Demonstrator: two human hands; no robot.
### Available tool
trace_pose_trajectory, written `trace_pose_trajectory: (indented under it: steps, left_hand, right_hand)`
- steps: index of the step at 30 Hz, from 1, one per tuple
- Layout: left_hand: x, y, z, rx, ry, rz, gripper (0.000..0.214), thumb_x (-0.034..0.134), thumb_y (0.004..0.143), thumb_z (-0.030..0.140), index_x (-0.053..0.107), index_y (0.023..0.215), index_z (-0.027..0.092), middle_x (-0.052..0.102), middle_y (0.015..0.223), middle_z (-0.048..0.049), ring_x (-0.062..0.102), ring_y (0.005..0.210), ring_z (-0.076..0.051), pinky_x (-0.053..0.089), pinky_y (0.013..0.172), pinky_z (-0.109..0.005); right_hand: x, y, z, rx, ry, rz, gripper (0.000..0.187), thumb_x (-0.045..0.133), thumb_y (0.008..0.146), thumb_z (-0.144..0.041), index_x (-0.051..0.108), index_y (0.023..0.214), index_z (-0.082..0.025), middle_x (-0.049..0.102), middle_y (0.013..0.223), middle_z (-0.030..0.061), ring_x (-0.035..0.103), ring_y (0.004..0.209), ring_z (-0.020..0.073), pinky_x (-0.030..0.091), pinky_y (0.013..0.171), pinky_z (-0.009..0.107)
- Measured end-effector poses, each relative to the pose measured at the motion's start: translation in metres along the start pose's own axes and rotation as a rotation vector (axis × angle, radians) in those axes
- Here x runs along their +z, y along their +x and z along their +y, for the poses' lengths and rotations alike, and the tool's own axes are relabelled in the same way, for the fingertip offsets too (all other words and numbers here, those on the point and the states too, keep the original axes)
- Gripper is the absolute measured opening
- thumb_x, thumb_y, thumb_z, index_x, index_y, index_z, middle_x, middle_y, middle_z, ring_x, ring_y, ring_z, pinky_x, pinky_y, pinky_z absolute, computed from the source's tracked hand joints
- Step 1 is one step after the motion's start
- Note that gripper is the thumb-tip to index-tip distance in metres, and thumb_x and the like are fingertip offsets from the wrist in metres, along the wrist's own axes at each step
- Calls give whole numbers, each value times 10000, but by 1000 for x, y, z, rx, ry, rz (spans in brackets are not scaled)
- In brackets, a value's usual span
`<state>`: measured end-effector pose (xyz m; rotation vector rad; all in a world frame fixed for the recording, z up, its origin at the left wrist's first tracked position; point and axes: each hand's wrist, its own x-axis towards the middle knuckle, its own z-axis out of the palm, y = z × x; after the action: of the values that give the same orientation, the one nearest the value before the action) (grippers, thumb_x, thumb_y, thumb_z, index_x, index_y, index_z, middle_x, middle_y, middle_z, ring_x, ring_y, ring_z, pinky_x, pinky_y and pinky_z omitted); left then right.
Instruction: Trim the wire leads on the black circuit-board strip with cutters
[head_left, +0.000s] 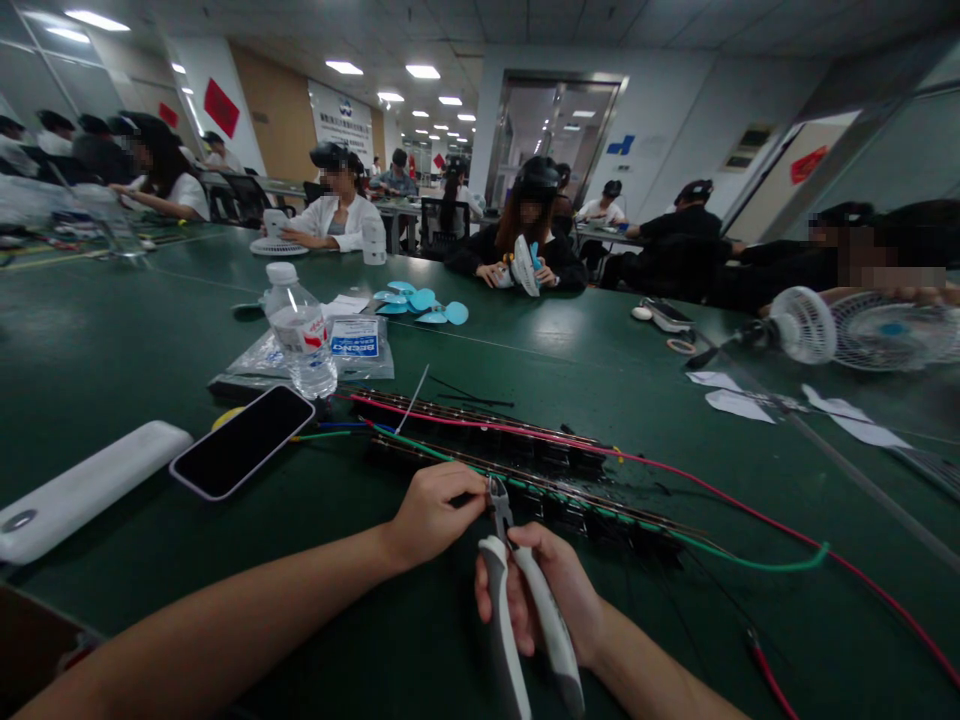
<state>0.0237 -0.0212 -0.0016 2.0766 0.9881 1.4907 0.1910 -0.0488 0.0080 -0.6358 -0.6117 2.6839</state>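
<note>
In my right hand point(551, 590) are diagonal cutting pliers point(501, 510) with grey and white handles, the handles spread apart. Their jaws point away from me, at the near edge of a long black strip point(540, 488) that has a green wire point(450, 462) along it. My left hand point(442, 510) is closed in a pinch just left of the jaws; what its fingertips hold is too small to make out. Behind lies a second black strip point(480, 415) with a red wire point(675, 468). A pale cable tie point(412, 400) sticks up from the near strip.
To the left are a phone point(244, 440), a long white case point(90, 490) and a water bottle point(300, 335) by plastic bags point(360, 345). Blue fan blades point(420, 300) lie farther back. White fans point(885, 325) stand at right. People sit across the green table point(187, 300).
</note>
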Motion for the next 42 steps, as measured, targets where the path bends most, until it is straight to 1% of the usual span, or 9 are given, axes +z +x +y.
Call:
trace_pose_trajectory:
  steps: [7, 13, 20, 24, 29, 34, 37, 42]
  left_hand:
    - [-1, 0, 0, -2, 5, 9, 103, 604, 746, 62, 673, 749, 137, 693, 775, -55, 641, 726, -147, 521, 693, -270]
    - [-1, 0, 0, 3, 13, 10, 98, 602, 753, 72, 674, 758, 139, 696, 779, -54, 641, 721, -149, 523, 692, -276]
    - [-1, 0, 1, 9, 16, 10, 126, 569, 786, 87, 680, 776, 146, 699, 781, -53, 642, 714, -145, 525, 685, -271]
    - [-1, 1, 1, 11, 19, 11, 119, 571, 793, 102, 680, 780, 148, 700, 779, -50, 645, 709, -143, 525, 680, -266]
    - [-1, 1, 0, 12, 22, -3, 127, 559, 812, 121, 681, 800, 156, 698, 784, -47, 642, 713, -142, 520, 681, -263]
    - [-2, 2, 1, 5, 14, -14, 128, 558, 811, 111, 680, 814, 153, 697, 793, -49, 641, 725, -139, 518, 687, -256]
    - [-2, 2, 1, 12, 17, -16, 135, 554, 810, 107, 680, 815, 154, 699, 800, -50, 642, 727, -141, 521, 690, -261]
    - [-2, 1, 0, 20, 19, -11, 141, 550, 811, 110, 684, 809, 154, 700, 795, -51, 643, 717, -143, 524, 678, -263]
  right_hand:
    - [-4, 0, -2, 25, 20, -54, 499, 311, 768, -438, 591, 843, -33, 665, 719, 193, 597, 442, 162, 421, 341, 194]
    - [-7, 0, -2, 44, 19, -44, 510, 308, 766, -450, 595, 826, -32, 665, 710, 183, 593, 428, 153, 424, 338, 187]
    - [-5, 0, -4, 40, -3, -52, 505, 296, 772, -440, 595, 823, -36, 664, 698, 182, 588, 427, 143, 429, 343, 181]
    - [-3, 0, -3, 26, -8, -46, 505, 298, 774, -437, 596, 827, -33, 665, 714, 185, 578, 422, 138, 414, 332, 180]
    - [-1, 0, -1, -5, -17, -30, 507, 295, 782, -446, 597, 810, -40, 658, 675, 169, 535, 389, 120, 398, 327, 184]
    - [-1, 0, 1, -7, -9, 15, 514, 298, 784, -454, 601, 797, -39, 657, 665, 172, 523, 376, 114, 396, 325, 181]
    - [-3, 0, 1, 6, -2, 20, 523, 311, 774, -466, 607, 778, -34, 655, 658, 170, 521, 368, 112, 395, 323, 182]
    - [-6, 1, 2, 5, -19, 39, 544, 316, 773, -482, 615, 744, -29, 650, 645, 171, 509, 346, 115, 348, 287, 181]
